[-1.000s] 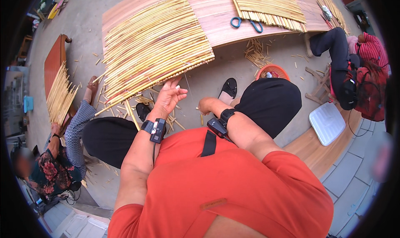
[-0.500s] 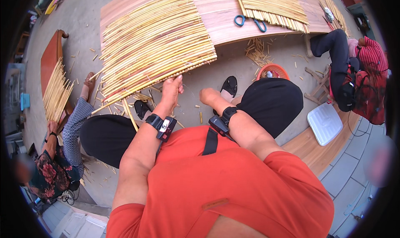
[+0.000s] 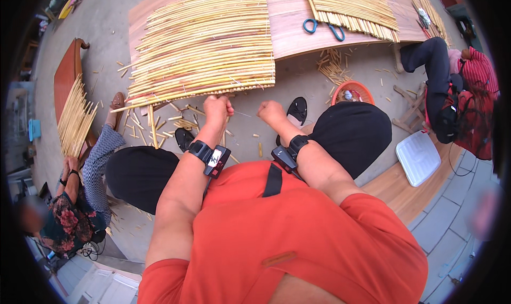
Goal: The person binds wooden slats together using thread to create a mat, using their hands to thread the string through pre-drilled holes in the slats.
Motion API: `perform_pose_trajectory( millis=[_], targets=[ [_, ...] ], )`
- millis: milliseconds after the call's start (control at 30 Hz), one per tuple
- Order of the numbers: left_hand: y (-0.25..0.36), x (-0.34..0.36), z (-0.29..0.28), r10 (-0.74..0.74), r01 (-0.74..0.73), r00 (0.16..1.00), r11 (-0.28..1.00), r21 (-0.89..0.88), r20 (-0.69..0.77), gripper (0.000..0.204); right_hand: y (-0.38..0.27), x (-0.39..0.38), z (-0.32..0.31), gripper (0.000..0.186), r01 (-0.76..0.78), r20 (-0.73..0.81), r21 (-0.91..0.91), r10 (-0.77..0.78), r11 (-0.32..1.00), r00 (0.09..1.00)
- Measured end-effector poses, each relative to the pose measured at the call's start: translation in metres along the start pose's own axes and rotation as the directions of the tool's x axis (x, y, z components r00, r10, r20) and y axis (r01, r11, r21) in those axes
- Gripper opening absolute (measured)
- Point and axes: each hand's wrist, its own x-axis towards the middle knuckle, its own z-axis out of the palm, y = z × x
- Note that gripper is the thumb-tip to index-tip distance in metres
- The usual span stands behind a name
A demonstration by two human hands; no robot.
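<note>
A mat of yellow-brown reed stalks [image 3: 207, 43], tied in rows with pale thread, lies on the wooden table and juts over its near edge. Close under the mat's near edge my left hand [image 3: 215, 112] is closed, its fingertips at the lowest stalks. A thin pale thread [image 3: 242, 114] runs from those fingers toward my right hand [image 3: 272, 113]. That hand is a closed fist in the air, apart from the mat; what it holds is hidden. Two stalks [image 3: 153, 125] hang down under the mat, left of my left hand.
Further right on the wooden table [image 3: 298, 46] lie another reed mat [image 3: 351, 8] and teal-handled scissors [image 3: 338, 33]. Cut stalk pieces [image 3: 175, 117] litter the floor. An orange basket [image 3: 367, 93] stands by my right knee. Seated people are at left [image 3: 69, 211] and right [image 3: 479, 70].
The mat has turned clockwise: its near-left end has moved away from me and its far edge to the right. Both hands have moved slightly farther out, staying closed.
</note>
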Motion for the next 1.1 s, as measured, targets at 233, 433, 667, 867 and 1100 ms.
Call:
perform_pose_trajectory(
  millis=[233, 433, 667, 867, 1100],
  targets=[
    [0.015, -0.014, -0.088, -0.186, 0.019, 0.966, 0.746, 0.666, 0.180, 0.050, -0.004, 0.004, 0.006, 0.010, 0.149, -0.208, 0.076, -0.131, 0.986, 0.969],
    [0.051, -0.041, -0.060, 0.713, -0.531, 0.418, -0.312, 0.788, 0.563, 0.057, -0.038, -0.018, -0.021, 0.012, -0.024, 0.089, 0.509, -0.025, 0.860, 0.996],
    [0.060, -0.001, -0.059, 0.675, -0.374, 0.416, -0.484, 0.791, 0.609, 0.067, -0.057, -0.043, -0.041, 0.010, 0.075, 0.109, 0.563, -0.163, 0.823, 0.981],
    [0.156, -0.054, -0.042, 0.781, -0.521, 0.097, -0.488, 0.700, 0.617, 0.042, -0.092, -0.078, -0.095, 0.004, 0.170, 0.199, 0.550, -0.326, 0.817, 0.924],
    [0.265, -0.126, -0.018, 0.814, -0.544, -0.048, -0.508, 0.668, 0.579, 0.033, -0.177, -0.152, -0.233, 0.005, 0.722, -0.460, 0.352, -0.562, 0.596, 0.688]
  ],
)
